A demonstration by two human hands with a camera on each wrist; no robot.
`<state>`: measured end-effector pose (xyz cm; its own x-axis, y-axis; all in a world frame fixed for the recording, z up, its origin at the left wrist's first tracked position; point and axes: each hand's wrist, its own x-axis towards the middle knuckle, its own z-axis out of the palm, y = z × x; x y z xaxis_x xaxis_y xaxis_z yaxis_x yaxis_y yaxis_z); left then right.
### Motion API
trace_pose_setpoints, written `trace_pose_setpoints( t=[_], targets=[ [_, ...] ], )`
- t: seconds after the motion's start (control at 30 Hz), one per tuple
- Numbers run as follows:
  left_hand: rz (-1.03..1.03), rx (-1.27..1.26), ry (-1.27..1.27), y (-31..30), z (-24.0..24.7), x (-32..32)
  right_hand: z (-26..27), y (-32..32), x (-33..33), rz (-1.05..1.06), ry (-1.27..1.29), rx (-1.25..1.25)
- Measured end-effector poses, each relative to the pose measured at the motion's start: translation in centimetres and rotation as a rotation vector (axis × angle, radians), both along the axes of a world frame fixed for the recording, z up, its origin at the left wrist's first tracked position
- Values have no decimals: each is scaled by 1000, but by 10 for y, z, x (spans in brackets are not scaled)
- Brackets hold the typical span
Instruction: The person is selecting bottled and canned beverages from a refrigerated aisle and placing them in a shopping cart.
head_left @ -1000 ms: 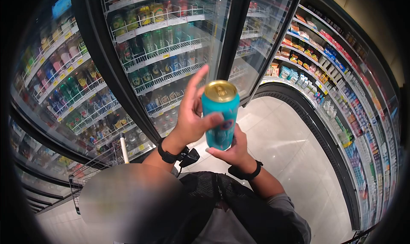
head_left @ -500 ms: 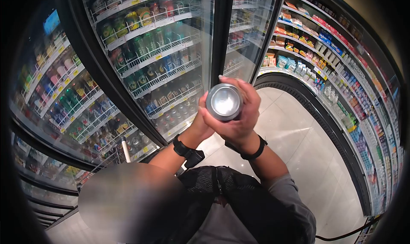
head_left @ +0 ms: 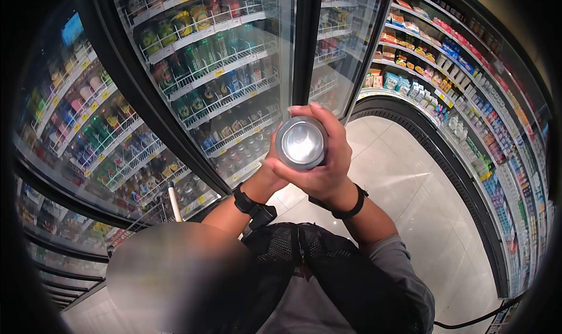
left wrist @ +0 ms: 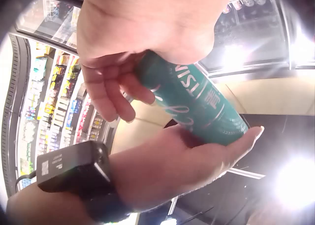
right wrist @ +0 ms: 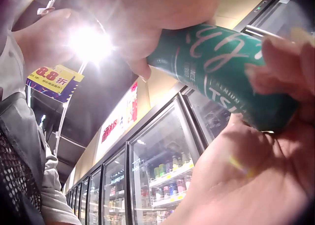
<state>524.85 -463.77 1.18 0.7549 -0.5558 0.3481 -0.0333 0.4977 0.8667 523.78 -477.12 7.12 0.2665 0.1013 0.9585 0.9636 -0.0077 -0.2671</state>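
A teal beer can [head_left: 301,142] is held up in front of the chest, its silver base facing the head camera. My right hand [head_left: 331,173] wraps round the base end, fingers on the far side and thumb on the near side. My left hand [head_left: 270,173] is partly hidden behind the can. White lettering runs along the can [left wrist: 189,99] in the left wrist view, where the left hand [left wrist: 147,23] curls its fingers at the lid end. In the right wrist view the left hand [right wrist: 246,171] cups that end.
Glass-door drink coolers [head_left: 205,59] stand ahead and to the left. An open shelf case [head_left: 445,71] of packaged goods curves along the right. Pale floor tiles [head_left: 410,199] lie between. A wire cart [head_left: 137,223] with a pale handle [head_left: 174,204] stands at the lower left.
The can has been turned over: its gold lid faced up a second ago, and now its base does. The right hand has moved up round the base, the left hand behind. Since half a second ago, little differs.
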Motion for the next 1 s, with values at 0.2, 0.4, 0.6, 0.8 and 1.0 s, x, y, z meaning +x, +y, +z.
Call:
trace_pose_setpoints(
  t=[0.2, 0.4, 0.6, 0.8, 1.0],
  targets=[
    [-121, 122, 20, 35, -7, 3, 11, -13, -8, 276, 57, -204],
    [-19, 49, 307, 15, -10, -12, -3, -3, -15, 121, 6, 55],
    [-48, 51, 28, 19, 6, -29, -1, -8, -15, 117, 46, 67],
    [-27, 46, 78, 19, -8, -37, 0, -7, -22, 33, 241, -24],
    [-3, 41, 136, 20, -19, -31, 4, 2, -25, -55, 349, -9]
  ],
)
